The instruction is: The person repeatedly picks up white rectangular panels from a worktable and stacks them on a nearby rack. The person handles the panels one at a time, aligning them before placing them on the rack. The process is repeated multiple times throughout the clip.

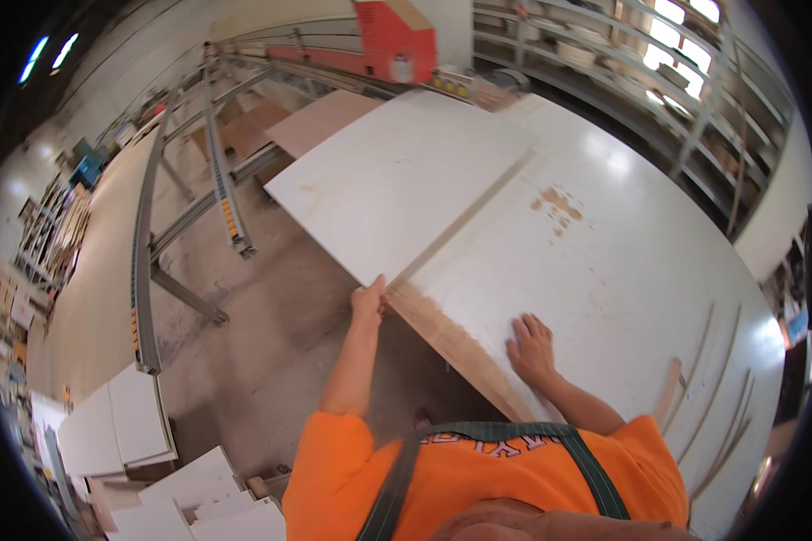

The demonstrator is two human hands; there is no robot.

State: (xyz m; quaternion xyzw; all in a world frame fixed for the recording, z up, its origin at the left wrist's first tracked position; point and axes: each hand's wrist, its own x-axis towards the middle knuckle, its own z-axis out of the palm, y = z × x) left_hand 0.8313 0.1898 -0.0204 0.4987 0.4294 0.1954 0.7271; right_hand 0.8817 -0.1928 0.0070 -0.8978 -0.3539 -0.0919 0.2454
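A large white panel (397, 171) lies at the far left of the white-topped table (604, 261), overhanging its left side. My left hand (370, 296) grips the panel's near corner, its fingers wrapped round the edge. Flat on the table top, near the bare wooden front edge (460, 347), rests my right hand (532, 347); its fingers are spread and hold nothing. Worn brown patches (559, 209) mark the table surface beyond it.
Metal rails (216, 162) of a red machine (395, 41) stand at the left. Thin strips (713, 406) lie on the table's right side. Cut white panels (189, 500) are stacked at the lower left. Shelving (604, 68) lines the back right.
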